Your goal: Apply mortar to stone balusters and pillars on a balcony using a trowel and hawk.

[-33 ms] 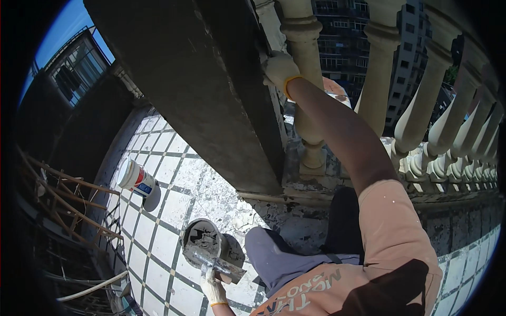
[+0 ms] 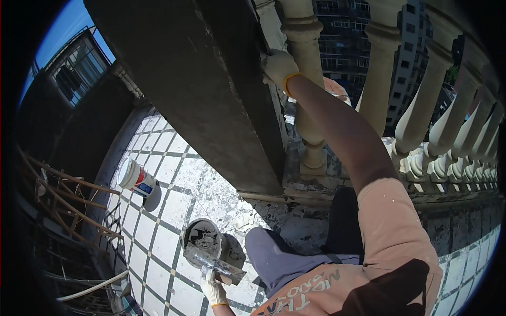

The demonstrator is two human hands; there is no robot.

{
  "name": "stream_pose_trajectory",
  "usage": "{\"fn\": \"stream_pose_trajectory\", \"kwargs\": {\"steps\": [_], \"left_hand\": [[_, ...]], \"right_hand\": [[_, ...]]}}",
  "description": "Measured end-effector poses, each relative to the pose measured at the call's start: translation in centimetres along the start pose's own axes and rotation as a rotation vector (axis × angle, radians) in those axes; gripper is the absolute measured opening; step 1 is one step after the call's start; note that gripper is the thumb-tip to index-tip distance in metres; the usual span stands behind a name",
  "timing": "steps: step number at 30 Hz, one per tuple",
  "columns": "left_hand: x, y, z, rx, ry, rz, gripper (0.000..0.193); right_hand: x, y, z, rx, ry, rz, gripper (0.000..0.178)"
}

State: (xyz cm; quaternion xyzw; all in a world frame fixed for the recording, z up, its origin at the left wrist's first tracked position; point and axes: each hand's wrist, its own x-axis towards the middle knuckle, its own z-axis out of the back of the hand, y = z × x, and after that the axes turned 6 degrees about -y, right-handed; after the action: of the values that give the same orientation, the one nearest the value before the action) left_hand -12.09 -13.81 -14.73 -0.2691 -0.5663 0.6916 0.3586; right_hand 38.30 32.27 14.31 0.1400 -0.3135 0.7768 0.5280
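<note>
My right hand (image 2: 278, 66), in a white glove with a yellow cuff, is raised high against the corner edge of a dark rendered pillar (image 2: 200, 89), right beside a cream baluster (image 2: 308, 79). Its fingers curl at that edge, and I cannot see whether they hold anything. Low down, my left hand (image 2: 213, 290), gloved the same way, grips the handle of a metal plastering trowel (image 2: 213, 263). The smeared blade lies over the rim of a round bucket (image 2: 203, 238) with grey mortar in it. My knee in grey trousers (image 2: 274, 258) is next to the bucket.
A white tub with a red and blue label (image 2: 136, 179) stands on the white tiled floor (image 2: 158, 237) to the left. Wooden scaffold poles (image 2: 63, 200) and a pale pipe (image 2: 89, 289) lie beyond the floor's edge. A row of balusters (image 2: 448, 131) runs off to the right.
</note>
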Motion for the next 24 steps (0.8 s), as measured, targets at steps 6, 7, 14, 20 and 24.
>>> {"fn": "stream_pose_trajectory", "kwargs": {"steps": [6, 7, 14, 20, 24], "left_hand": [[-1.6, -4.4, -1.5, -0.224, -0.118, 0.251, 0.018], [-2.3, -5.7, -1.9, -0.257, -0.133, 0.299, 0.018], [-0.3, -4.7, -2.5, -0.291, -0.043, 0.291, 0.018], [0.1, -4.2, -3.0, -0.333, 0.012, 0.274, 0.018], [-0.1, -3.6, -1.9, -0.34, -0.009, 0.272, 0.019]], "right_hand": [[-4.1, 1.4, 0.6, 0.837, 0.061, -0.077, 0.017], [-5.3, 2.9, 0.3, 1.074, 0.05, -0.142, 0.017], [-14.2, 8.4, 6.2, 1.471, -0.216, -0.449, 0.02], [-4.0, 0.8, 6.4, 0.348, -0.233, -0.228, 0.012], [1.3, -0.2, 7.0, -0.076, -0.229, -0.122, 0.015]]}}
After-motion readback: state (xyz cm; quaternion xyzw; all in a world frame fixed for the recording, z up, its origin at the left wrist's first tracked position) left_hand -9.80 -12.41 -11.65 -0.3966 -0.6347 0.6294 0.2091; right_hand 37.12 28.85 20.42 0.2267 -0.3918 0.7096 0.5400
